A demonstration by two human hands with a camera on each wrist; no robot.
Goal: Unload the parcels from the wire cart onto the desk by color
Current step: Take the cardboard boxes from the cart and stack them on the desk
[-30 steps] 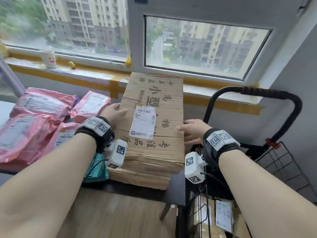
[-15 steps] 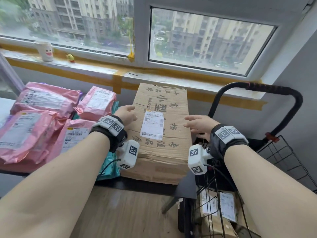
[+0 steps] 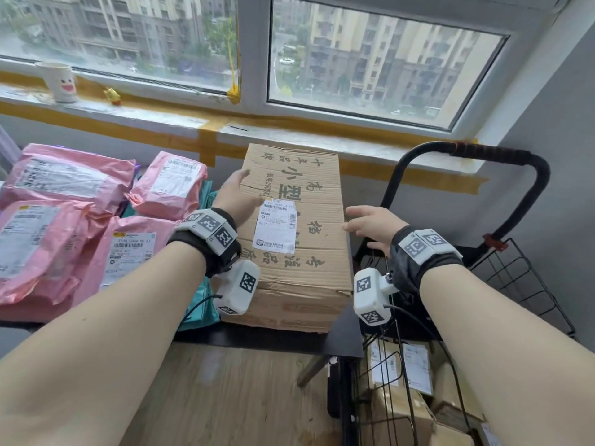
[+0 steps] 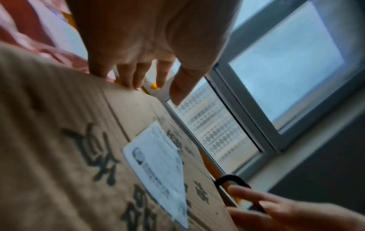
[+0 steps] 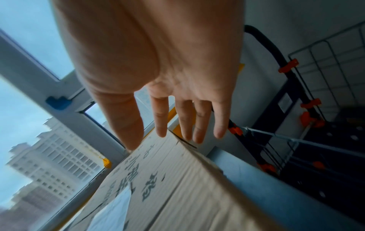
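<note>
Our left hand (image 3: 236,196) lies flat on the brown box (image 3: 299,239), our right hand (image 3: 370,225) slack beside it (neither grip grasping). Remaining parcels (image 3: 399,410) sit below, nearer our right

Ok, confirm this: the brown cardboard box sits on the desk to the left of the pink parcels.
Not quite. The head view shows the brown cardboard box on the desk to the right of the pink parcels, not the left.

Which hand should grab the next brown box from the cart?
Right. The right hand is open at the box's cart-side edge, above the cart; the left hand sits on the far side, by the pink parcels.
</note>
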